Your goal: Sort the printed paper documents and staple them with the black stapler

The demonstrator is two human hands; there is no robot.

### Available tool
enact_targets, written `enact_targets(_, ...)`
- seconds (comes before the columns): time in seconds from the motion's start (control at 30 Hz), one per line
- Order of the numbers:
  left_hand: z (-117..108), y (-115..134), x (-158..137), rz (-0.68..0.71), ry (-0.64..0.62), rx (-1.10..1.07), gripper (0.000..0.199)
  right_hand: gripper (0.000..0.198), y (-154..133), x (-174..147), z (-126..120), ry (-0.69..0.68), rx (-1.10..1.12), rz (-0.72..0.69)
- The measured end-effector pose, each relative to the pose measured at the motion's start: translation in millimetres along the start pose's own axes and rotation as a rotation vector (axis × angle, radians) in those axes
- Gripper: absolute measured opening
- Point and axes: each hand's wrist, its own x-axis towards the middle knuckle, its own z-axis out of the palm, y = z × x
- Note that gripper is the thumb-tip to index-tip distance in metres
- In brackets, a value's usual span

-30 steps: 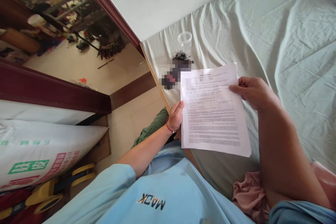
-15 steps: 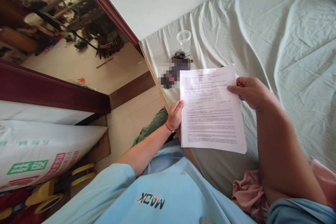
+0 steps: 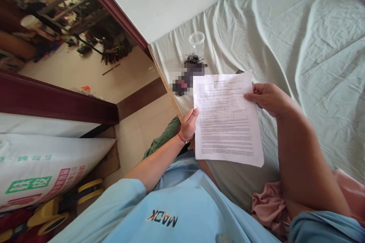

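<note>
Head view shows printed sheets (image 3: 225, 125) held face up over pale cloth (image 3: 322, 53), the left hand (image 3: 188, 124) gripping their left edge and the right hand (image 3: 264, 98) pinching the upper right edge; whether any page is already turned, I cannot tell. Cloth spreads widely rightward, while a wooden edge (image 3: 161, 72) and clear cup (image 3: 196, 41) bound the upper left.

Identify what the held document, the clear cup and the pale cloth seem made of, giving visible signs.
Document: matte white paper, thin, with printed lines.
Cup: probably smooth plastic, see-through with a pale rim; glass possible.
Cloth: dull fabric, by its soft folds; fibre unclear.
</note>
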Motion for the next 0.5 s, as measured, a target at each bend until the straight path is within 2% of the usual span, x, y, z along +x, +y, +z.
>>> enact_targets(0.07,-1.0,1.9,-0.2,0.006,-0.027,0.015,0.049,0.011,0.9,2.4,-0.8,0.074,-0.102,0.056)
enact_targets(0.13,-1.9,3.6,-0.6,-0.001,-0.071,0.036,0.049,0.023,0.8,3.6,-1.1,0.265,-0.269,0.041)
enact_targets(0.2,-2.2,4.9,-1.3,-0.008,-0.124,0.059,0.048,0.035,-2.0,1.7,0.0,0.433,-0.391,-0.053)
enact_targets(0.27,-1.5,5.9,-1.9,-0.008,-0.172,0.071,0.047,0.039,-8.1,-3.4,3.3,0.514,-0.461,-0.195)
enact_targets(0.37,0.3,7.7,-3.4,-0.016,-0.253,0.067,0.051,0.045,-20.7,-13.3,13.5,0.520,-0.545,-0.409)
enact_targets(0.5,0.5,11.5,-6.6,-0.029,-0.341,0.136,0.054,0.050,-31.5,-20.9,32.5,0.369,-0.592,-0.572)
